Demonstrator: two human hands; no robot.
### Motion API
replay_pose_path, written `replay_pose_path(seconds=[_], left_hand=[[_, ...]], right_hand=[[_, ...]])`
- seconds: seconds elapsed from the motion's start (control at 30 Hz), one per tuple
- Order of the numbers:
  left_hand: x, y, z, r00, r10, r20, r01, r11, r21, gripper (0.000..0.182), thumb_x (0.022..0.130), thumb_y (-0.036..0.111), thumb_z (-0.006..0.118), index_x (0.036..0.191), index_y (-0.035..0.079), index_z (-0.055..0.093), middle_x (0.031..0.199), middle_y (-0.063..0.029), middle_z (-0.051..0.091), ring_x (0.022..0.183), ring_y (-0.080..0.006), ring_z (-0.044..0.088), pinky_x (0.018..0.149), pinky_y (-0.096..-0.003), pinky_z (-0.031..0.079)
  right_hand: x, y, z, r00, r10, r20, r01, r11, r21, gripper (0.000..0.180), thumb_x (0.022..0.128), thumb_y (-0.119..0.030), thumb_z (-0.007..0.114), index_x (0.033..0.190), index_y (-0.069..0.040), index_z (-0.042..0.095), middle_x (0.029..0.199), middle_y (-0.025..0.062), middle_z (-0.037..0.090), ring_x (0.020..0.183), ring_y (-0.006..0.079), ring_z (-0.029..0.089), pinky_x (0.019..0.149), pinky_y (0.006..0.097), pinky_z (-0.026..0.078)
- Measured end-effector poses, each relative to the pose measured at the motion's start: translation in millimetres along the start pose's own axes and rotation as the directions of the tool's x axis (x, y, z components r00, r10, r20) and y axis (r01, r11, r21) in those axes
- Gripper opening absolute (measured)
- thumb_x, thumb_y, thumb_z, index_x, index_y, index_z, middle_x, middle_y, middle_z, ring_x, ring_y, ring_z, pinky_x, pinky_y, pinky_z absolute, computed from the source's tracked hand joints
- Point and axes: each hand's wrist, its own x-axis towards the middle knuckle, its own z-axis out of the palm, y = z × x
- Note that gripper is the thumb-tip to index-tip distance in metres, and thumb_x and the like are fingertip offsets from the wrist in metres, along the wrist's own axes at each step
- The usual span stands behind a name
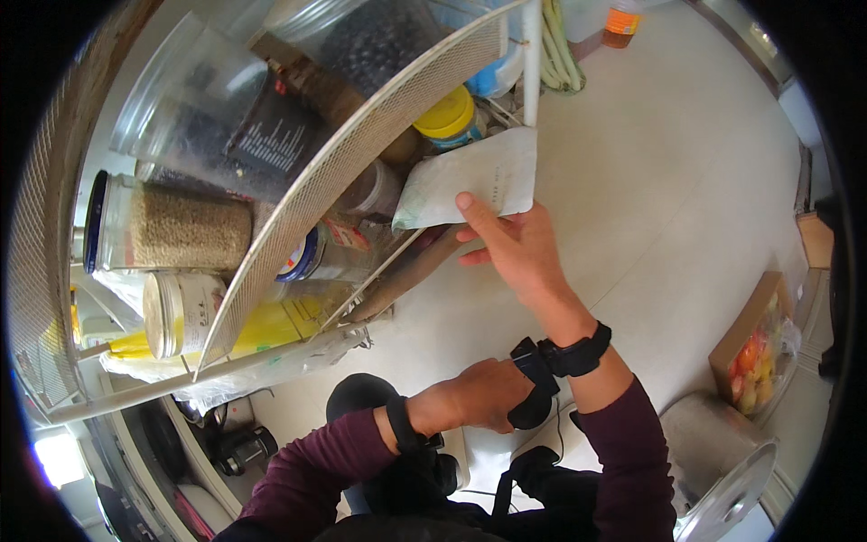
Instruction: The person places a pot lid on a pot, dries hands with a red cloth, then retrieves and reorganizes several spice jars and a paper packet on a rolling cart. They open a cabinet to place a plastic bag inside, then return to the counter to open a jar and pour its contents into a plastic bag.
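My right hand (518, 247) pinches the near edge of a flat white packet (471, 177), thumb on top and fingers below. Faint printing marks the packet, which lies at the right end of a white wire-mesh shelf rack (379, 101). Beyond it stands a jar with a yellow lid (445, 114). My left hand (467, 398) is curled beside my right wrist, close to a black strapped device (572, 352). Its fingertips are hidden, so whether it grips anything is unclear. A black band (401, 423) circles my left wrist.
Jars crowd the rack, among them a grain-filled jar (189, 227) and a white-lidded tub (179, 315). Green stalks (559, 51) and an orange-labelled bottle (620, 27) stand beyond. At right are a cardboard box of fruit (748, 362) and a metal pot (708, 440) on the floor.
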Motion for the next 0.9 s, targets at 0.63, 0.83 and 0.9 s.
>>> replay_pose_path(seconds=[0.63,0.83,0.9], left_hand=[[0,-8,15,0.948,0.003,-0.318,-0.188,0.811,-0.553,0.084,0.067,0.013,0.092,0.139,0.007,0.050,0.109,-0.0194,0.074,0.102,-0.0479,0.068,0.090,-0.0517,0.054],[-15,-1,35,0.943,-0.020,-0.332,-0.291,0.433,-0.853,0.060,0.071,0.012,0.093,0.123,0.002,0.064,0.116,-0.0166,0.072,0.114,-0.0336,0.070,0.101,-0.0431,0.054],[-17,-2,40,0.912,0.049,-0.407,-0.359,0.573,-0.737,0.057,0.074,0.014,0.092,0.123,0.001,0.066,0.121,-0.0163,0.072,0.118,-0.0330,0.069,0.105,-0.0428,0.053]], right_hand=[[-40,-33,1,0.944,-0.299,-0.140,0.330,0.832,0.445,0.038,0.103,-0.014,0.062,0.129,0.014,0.066,0.117,0.0171,0.074,0.099,0.0247,0.077,0.082,0.0380,0.069],[-22,-16,24,0.961,-0.276,0.019,0.177,0.666,0.725,0.038,0.110,-0.019,0.068,0.141,0.002,0.063,0.135,0.0119,0.068,0.128,0.0336,0.069,0.098,0.0524,0.066],[-12,-15,33,0.954,-0.292,0.066,0.138,0.624,0.769,0.036,0.112,-0.019,0.066,0.144,-0.003,0.062,0.139,0.0092,0.067,0.135,0.0379,0.066,0.101,0.0569,0.065]])
